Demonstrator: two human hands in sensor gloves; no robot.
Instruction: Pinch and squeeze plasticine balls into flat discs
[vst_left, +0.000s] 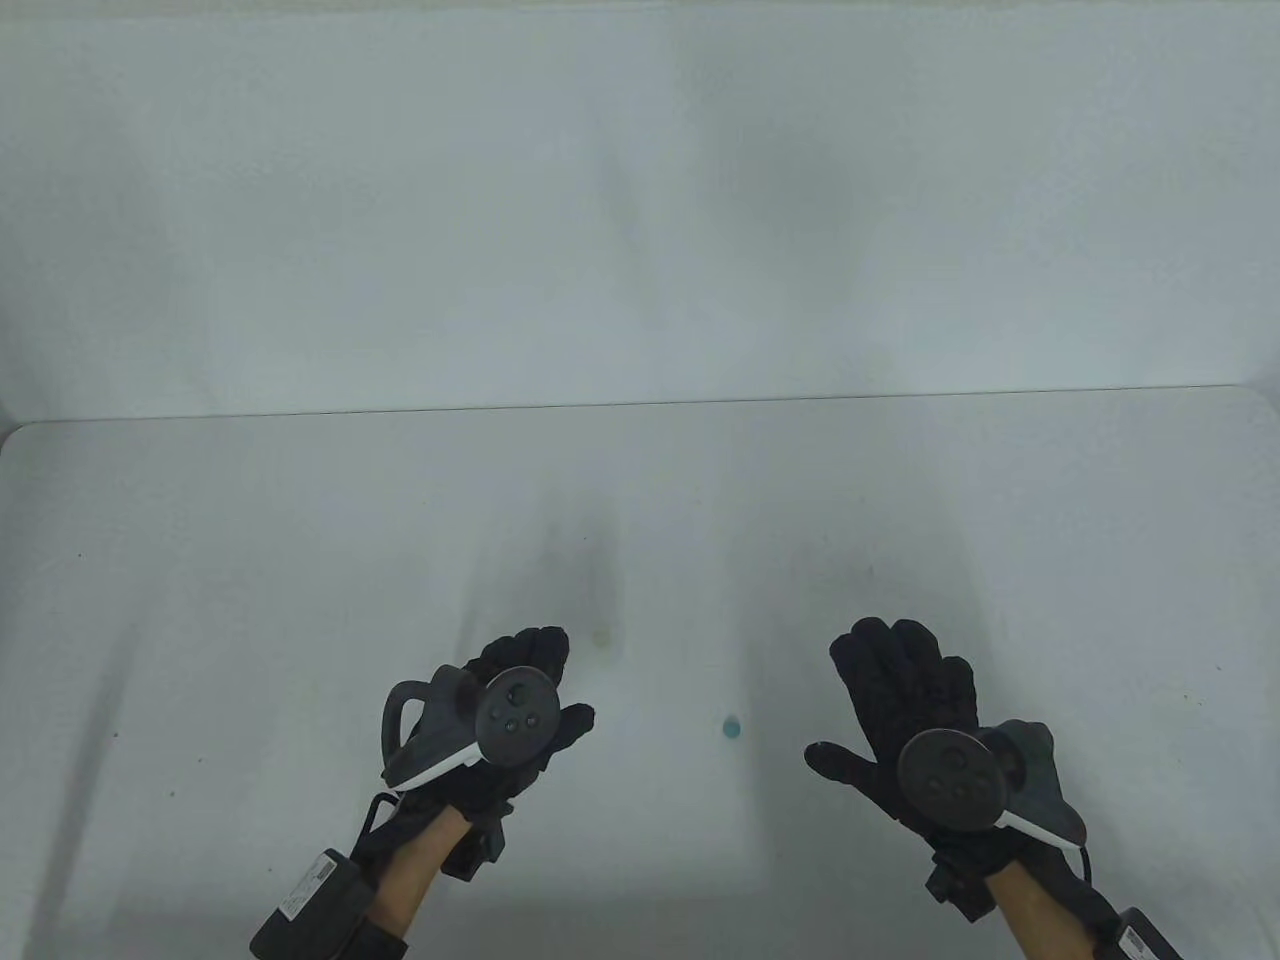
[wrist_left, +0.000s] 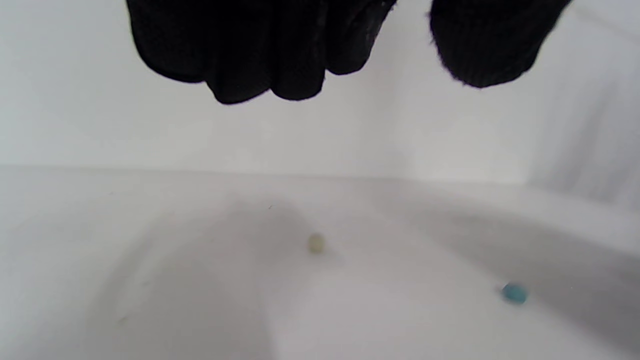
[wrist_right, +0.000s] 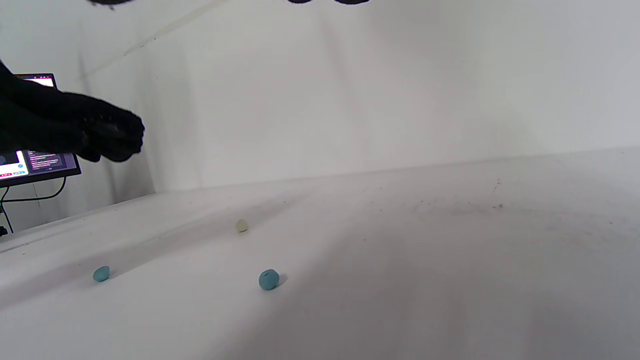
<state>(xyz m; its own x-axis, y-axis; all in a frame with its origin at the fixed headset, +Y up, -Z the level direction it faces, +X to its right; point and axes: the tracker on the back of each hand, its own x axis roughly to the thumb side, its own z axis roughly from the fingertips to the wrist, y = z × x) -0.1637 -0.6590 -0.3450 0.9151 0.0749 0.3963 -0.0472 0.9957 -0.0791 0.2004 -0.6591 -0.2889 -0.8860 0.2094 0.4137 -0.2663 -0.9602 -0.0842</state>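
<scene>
Now, I see a blue ball on the table, round and unflattened, lying between my two hands and touched by neither; a pale ball sits just beyond my left fingertips, and the right wrist view shows a second blue ball off to its left. My left hand hovers palm down with fingers loosely extended, holding nothing. My right hand is spread flat, thumb out, fingers straight, also holding nothing.
</scene>
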